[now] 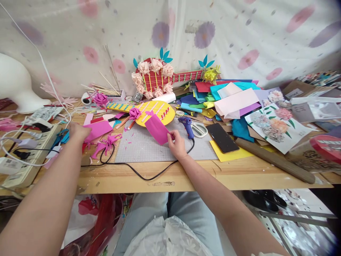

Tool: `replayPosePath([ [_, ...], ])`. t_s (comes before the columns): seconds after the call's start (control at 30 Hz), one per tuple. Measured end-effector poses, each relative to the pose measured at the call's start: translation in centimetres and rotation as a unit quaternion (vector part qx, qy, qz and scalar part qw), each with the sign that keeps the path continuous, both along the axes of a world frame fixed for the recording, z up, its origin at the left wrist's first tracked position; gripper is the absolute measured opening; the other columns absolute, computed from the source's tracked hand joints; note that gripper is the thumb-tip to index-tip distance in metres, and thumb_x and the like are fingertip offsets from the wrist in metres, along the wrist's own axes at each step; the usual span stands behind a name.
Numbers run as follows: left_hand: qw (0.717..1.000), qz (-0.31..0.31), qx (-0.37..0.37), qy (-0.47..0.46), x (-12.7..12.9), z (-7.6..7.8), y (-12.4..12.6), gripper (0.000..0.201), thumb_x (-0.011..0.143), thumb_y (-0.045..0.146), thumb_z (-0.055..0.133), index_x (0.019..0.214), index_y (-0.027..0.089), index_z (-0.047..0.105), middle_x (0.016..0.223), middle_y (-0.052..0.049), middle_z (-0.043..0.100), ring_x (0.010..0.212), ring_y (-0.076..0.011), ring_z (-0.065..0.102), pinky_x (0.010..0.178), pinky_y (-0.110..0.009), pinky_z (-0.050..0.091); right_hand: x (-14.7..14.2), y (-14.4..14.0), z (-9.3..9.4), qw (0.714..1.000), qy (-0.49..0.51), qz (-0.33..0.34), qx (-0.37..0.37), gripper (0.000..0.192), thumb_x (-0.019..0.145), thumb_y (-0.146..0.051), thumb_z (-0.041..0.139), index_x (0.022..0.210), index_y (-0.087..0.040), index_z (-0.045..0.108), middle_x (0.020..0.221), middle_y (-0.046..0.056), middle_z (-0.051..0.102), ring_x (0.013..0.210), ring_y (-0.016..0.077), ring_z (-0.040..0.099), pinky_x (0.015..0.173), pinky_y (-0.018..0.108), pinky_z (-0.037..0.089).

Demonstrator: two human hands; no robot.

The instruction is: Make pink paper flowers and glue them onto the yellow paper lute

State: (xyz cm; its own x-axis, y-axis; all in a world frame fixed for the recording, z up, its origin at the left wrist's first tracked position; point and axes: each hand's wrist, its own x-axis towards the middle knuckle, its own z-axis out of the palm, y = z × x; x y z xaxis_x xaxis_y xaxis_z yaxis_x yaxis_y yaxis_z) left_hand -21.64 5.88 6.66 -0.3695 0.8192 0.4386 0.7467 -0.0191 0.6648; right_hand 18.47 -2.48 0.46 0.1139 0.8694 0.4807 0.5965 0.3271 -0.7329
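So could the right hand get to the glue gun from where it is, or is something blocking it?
Probably yes. The right hand holds a pink paper piece, and the blue glue gun lies just beside it on the grey cutting mat with nothing between; it would need to free its fingers first.

A blue glue gun (187,126) lies on the grey cutting mat (144,147), scissors (199,129) just beside it. A black phone (222,137) rests on yellow paper (231,152) (screen dark). A power strip (25,156) sits at the desk's left edge (119,179).
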Motion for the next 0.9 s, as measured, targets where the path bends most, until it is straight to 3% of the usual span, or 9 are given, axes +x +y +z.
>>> replayPosePath([
  [0.03,0.995,0.1,0.012,0.008,0.8,0.3,-0.4,0.056,0.056,0.049,0.074,0.088,0.013,0.046,0.114,-0.012,0.051,0.124,-0.043,0.033,0.098,-0.069,0.021,0.0,0.0,0.1,1.0,-0.025,-0.004,0.006,0.017,0.087,-0.033,0.04,0.082,-0.021,0.051,0.067,0.001,0.06,0.057,0.014,0.055,0.053,0.025,0.041],
  [0.1,0.989,0.125,0.048,0.058,3.2,1.0,-1.3,0.059,0.061,0.036,0.074,0.104,0.01,0.043,0.128,-0.013,0.04,0.127,-0.0428,0.028,0.104,-0.064,0.019,0.1,0.0,0.3,0.996,-0.084,0.008,0.039,0.017,0.087,-0.03,0.04,0.085,-0.02,0.054,0.073,0.003,0.064,0.06,0.015,0.059,0.057,0.027,0.044],
  [0.2,0.983,0.035,0.129,0.126,7.9,1.7,-2.6,0.051,0.067,0.015,0.062,0.113,0.007,0.043,0.133,-0.016,0.034,0.128,-0.0349,0.029,0.108,-0.053,0.025,0.3,0.0,1.0,0.97,-0.188,0.094,0.122,0.018,0.089,-0.022,0.039,0.09,-0.02,0.057,0.096,0.007,0.069,0.09,0.017,0.065,0.076,0.029,0.048],
  [0.3,0.964,-0.105,0.178,0.169,12.2,0.7,-4.0,0.044,0.066,0.008,0.054,0.11,0.011,0.048,0.126,-0.017,0.043,0.124,-0.0282,0.038,0.106,-0.047,0.031,0.7,-0.3,1.4,0.926,-0.284,0.192,0.16,0.021,0.09,-0.016,0.038,0.09,-0.02,0.058,0.107,0.005,0.068,0.114,0.0167,0.056,0.087,0.029,0.046],
  [0.43,0.94,-0.27,0.106,0.177,15.5,-2.5,-6.1,0.03,0.068,0.007,0.044,0.095,0.018,0.054,0.097,-0.008,0.061,0.098,-0.0223,0.057,0.092,-0.04,0.044,1.4,-0.4,0.9,0.895,-0.356,0.235,0.126,0.021,0.092,-0.021,0.039,0.088,-0.019,0.059,0.097,0.007,0.07,0.113,0.0193,0.056,0.081,0.031,0.045],
  [0.5,0.925,-0.338,0.061,0.16,16.4,-3.5,-7.1,0.025,0.072,0.009,0.041,0.089,0.019,0.057,0.089,-0.006,0.063,0.09,-0.0204,0.059,0.086,-0.037,0.046,1.7,-0.3,0.5,0.902,-0.351,0.231,0.1,0.02,0.092,-0.024,0.04,0.088,-0.019,0.059,0.094,0.007,0.069,0.102,0.0193,0.06,0.08,0.032,0.043],
  [0.6,0.9,-0.409,-0.003,0.15,17.3,-4.0,-8.2,0.019,0.078,0.021,0.045,0.091,0.019,0.06,0.096,-0.006,0.066,0.093,-0.0207,0.059,0.088,-0.037,0.045,1.9,-0.1,0.1,0.923,-0.313,0.219,0.052,0.017,0.091,-0.025,0.043,0.089,-0.019,0.059,0.089,0.007,0.068,0.083,0.0172,0.061,0.077,0.031,0.042],
  [0.73,0.903,-0.397,-0.075,0.143,18.3,-4.0,-8.6,0.029,0.073,0.033,0.061,0.098,0.019,0.06,0.106,-0.008,0.065,0.102,-0.0236,0.058,0.091,-0.038,0.043,1.7,0.0,0.2,0.938,-0.281,0.203,0.007,0.015,0.089,-0.025,0.046,0.09,-0.019,0.059,0.086,0.007,0.067,0.08,0.0173,0.06,0.076,0.03,0.041],
  [0.9,0.937,-0.319,-0.128,0.065,18.9,-4.7,-8.6,0.02,0.078,0.026,0.055,0.096,0.022,0.06,0.1,-0.004,0.067,0.091,-0.0195,0.061,0.082,-0.033,0.046,1.6,0.0,0.4,0.951,-0.241,0.193,-0.026,0.014,0.088,-0.025,0.047,0.09,-0.02,0.06,0.087,0.005,0.066,0.082,0.0167,0.059,0.078,0.029,0.042],
])
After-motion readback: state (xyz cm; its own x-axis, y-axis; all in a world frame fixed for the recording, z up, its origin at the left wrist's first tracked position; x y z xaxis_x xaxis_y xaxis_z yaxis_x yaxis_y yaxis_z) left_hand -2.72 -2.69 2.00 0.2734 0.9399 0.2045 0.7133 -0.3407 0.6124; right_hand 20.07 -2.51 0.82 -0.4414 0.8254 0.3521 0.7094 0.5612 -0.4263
